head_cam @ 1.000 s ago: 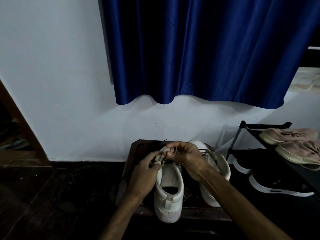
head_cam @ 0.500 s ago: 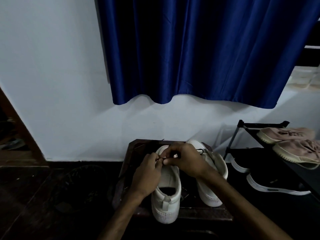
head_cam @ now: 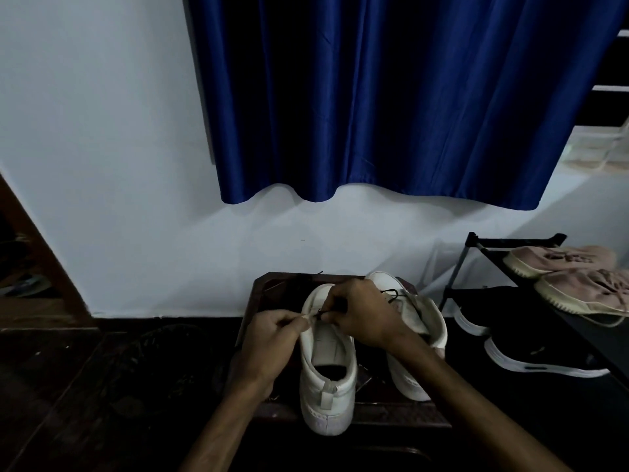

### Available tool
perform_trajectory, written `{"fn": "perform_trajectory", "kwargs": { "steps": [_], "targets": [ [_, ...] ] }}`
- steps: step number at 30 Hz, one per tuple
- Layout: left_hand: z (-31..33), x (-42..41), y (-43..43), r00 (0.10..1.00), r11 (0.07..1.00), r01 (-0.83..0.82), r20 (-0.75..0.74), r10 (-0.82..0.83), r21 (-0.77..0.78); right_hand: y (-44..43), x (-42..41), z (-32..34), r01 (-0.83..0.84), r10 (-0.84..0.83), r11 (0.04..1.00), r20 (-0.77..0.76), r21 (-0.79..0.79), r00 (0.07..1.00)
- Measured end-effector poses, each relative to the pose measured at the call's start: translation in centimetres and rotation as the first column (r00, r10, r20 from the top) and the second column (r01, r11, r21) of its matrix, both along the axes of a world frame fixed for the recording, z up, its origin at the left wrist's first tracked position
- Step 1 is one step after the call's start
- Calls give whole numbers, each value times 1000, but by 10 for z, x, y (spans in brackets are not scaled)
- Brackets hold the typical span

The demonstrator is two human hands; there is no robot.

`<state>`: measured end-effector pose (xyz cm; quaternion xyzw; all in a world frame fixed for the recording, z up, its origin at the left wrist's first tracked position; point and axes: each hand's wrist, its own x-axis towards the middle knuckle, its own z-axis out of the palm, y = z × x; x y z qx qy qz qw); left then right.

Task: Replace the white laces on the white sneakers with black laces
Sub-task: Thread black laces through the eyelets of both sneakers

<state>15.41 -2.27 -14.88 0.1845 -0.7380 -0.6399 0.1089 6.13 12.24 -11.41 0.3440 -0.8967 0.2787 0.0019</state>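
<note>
Sneaker, near white leather one [head_cam: 327, 362], heel toward person on dark wooden stool [head_cam: 262, 291] | left hand [head_cam: 272, 338] pinches its eyelet flap, right hand [head_cam: 364, 315] pinches thin black lace [head_cam: 321, 313] tip | advice: hold flap taut, feed tip straight | second white sneaker [head_cam: 417, 321] beside, black-laced.

Only the person's two forearms and hands show in the head view — both bare, with no sleeve reaching into the picture. The left hand [head_cam: 272, 338] has no ring, watch or band on it that can be made out, and the right hand [head_cam: 366, 315] is the same — plain, with short nails as far as the dim light shows.
</note>
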Motion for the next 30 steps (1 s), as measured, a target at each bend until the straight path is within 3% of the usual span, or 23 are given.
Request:
{"fn": "perform_trajectory", "kwargs": {
  "steps": [6,11,16,23,27,30],
  "targets": [
    [6,5,-2,999,977,13,45,-23,213,-5,-1,11,-76,66,993,101,95,993],
    [6,5,-1,998,971,17,51,-30,237,-9,3,1,-58,46,984,77,167,996],
    [3,6,0,999,984,11,34,-17,178,-14,4,0,-65,60,981,30,185,998],
    [-2,6,2,999,998,33,-30,-35,-57,-12,3,-1,-100,107,987,-51,123,993],
    [-9,5,3,1000,1000,16,-7,-15,24,-12,3,-5,-112,121,985,-61,130,991],
    [-17,2,3,999,998,24,-24,-25,-57,-7,3,-5,-100,106,984,-31,149,994]
  ]
}}
